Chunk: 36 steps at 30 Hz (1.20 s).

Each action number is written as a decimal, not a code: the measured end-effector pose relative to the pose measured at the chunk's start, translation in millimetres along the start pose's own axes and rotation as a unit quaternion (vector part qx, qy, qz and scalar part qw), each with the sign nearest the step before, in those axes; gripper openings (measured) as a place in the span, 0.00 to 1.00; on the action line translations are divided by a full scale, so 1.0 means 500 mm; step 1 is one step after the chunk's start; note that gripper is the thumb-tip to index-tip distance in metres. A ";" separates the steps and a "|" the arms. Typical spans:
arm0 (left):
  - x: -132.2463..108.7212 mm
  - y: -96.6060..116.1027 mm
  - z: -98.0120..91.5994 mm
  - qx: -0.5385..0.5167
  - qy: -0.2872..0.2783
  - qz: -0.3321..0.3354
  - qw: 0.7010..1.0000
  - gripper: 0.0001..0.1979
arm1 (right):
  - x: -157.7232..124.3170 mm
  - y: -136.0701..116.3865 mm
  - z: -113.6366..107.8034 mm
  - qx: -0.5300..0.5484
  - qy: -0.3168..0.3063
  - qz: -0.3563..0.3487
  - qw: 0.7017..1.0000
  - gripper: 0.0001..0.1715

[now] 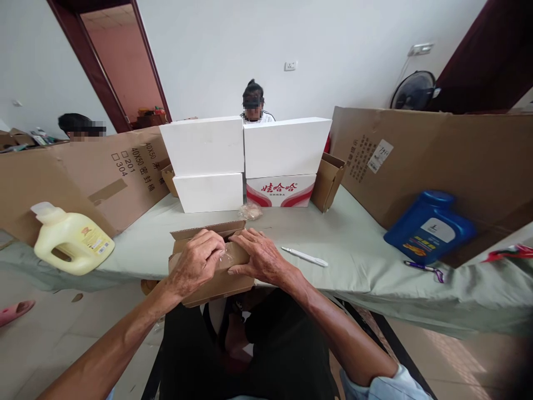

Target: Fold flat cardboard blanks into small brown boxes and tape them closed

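A small brown cardboard box [216,290] with raised flaps lies at the table's near edge, in front of my body. My left hand [199,261] is closed at the box's middle, fingertips pinching clear tape or film [226,254]. On the right part of the same box rests my right hand [260,258], its fingers curled over the edge and its thumb along the cardboard. Just right of my right hand lies a white slim cutter or pen-like tool [305,256]. A crumpled clear plastic ball [250,211] sits behind the box.
Stacked white boxes [202,147] stand mid-table. Large cardboard sheets [437,166] flank both sides. A yellow jug [75,239] is left; a blue bottle [431,226] and purple-blue item [425,268] are right. Two people are beyond the table.
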<state>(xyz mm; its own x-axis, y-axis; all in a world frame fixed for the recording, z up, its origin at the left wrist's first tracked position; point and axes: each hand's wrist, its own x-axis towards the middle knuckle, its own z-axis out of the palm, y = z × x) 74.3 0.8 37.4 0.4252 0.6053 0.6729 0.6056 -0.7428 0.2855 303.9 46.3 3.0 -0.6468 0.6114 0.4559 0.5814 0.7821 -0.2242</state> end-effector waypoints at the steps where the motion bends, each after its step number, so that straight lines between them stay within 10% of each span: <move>1: 0.001 0.001 0.000 -0.010 0.000 -0.006 1.000 0.12 | 0.002 -0.002 0.001 -0.002 0.001 0.001 1.000 0.44; 15: 0.007 0.034 -0.022 -0.189 0.003 -0.104 0.977 0.09 | 0.022 -0.031 0.011 -0.020 -0.023 0.017 0.999 0.38; 24: 0.003 -0.020 -0.124 -0.229 0.216 -0.150 0.937 0.06 | 0.012 -0.028 0.014 0.013 0.033 0.035 0.999 0.39; 30: 0.001 -0.050 -0.151 -0.162 0.295 -0.175 0.925 0.09 | 0.046 -0.038 0.021 0.035 0.048 0.100 0.993 0.42; 36: -0.021 -0.069 -0.152 0.006 0.282 -0.163 0.946 0.05 | 0.010 -0.042 0.050 0.020 0.129 0.076 0.989 0.17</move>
<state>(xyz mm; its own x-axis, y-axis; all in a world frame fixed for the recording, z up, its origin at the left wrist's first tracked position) -2.4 -1.8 72.4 -0.2085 0.5506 0.8083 0.6513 -0.5384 0.5347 276.0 36.0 -11.7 -0.4032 0.6753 0.6176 0.6383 0.6911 -0.3390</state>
